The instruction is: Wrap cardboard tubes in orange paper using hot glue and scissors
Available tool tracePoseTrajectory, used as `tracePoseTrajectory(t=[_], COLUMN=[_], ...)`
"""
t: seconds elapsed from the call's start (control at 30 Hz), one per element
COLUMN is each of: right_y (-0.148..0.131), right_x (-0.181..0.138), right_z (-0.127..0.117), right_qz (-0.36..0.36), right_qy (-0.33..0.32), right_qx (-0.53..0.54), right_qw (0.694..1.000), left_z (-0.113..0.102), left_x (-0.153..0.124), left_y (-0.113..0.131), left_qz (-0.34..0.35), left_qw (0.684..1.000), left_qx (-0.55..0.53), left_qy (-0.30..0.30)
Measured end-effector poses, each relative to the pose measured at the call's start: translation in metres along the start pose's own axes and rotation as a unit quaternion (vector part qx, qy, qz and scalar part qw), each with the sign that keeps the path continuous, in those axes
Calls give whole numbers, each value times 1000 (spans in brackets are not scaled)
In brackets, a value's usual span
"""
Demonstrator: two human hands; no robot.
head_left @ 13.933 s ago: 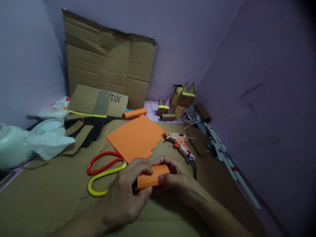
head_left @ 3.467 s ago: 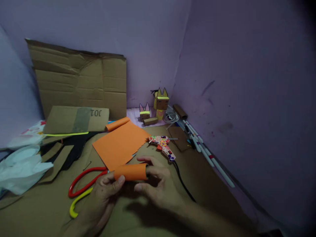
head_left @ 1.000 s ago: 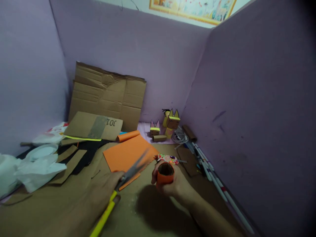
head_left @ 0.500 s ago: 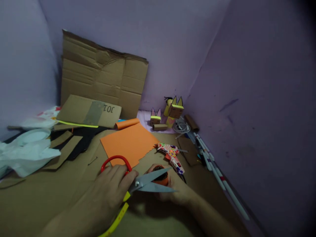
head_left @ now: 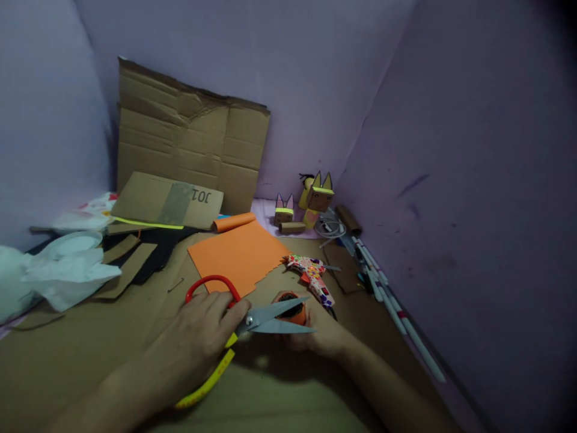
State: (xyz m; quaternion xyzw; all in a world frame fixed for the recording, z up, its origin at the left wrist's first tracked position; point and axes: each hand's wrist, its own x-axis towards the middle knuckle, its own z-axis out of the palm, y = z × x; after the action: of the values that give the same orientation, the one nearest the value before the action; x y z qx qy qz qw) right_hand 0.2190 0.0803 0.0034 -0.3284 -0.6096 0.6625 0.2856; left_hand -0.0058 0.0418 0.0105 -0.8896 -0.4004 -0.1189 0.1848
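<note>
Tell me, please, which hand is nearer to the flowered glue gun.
Right. The right hand, around the orange tube, sits just this side of the glue gun; the left hand, holding the scissors, is farther off to the left.

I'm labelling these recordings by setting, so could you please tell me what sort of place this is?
It looks like a small craft corner, perhaps at home: large scissors in the left hand, a flower-patterned glue gun and a sheet of orange paper suggest it.

Orange tube (head_left: 296, 316) partly hidden behind scissors (head_left: 261, 317), white rounded object (head_left: 9, 282) cut off by left edge
</note>
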Motion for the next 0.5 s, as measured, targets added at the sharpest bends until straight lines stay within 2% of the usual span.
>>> tracePoseTrajectory(t=[0.5], right_y=[-5], right_x=[3], right_z=[3], right_qz=[-11], right_qy=[46], right_qx=[-39], right_qw=[998], left_z=[1], left_x=[-4], left_y=[-5], left_qz=[3], left_qw=[997], left_qx=[-77], left_qy=[1])
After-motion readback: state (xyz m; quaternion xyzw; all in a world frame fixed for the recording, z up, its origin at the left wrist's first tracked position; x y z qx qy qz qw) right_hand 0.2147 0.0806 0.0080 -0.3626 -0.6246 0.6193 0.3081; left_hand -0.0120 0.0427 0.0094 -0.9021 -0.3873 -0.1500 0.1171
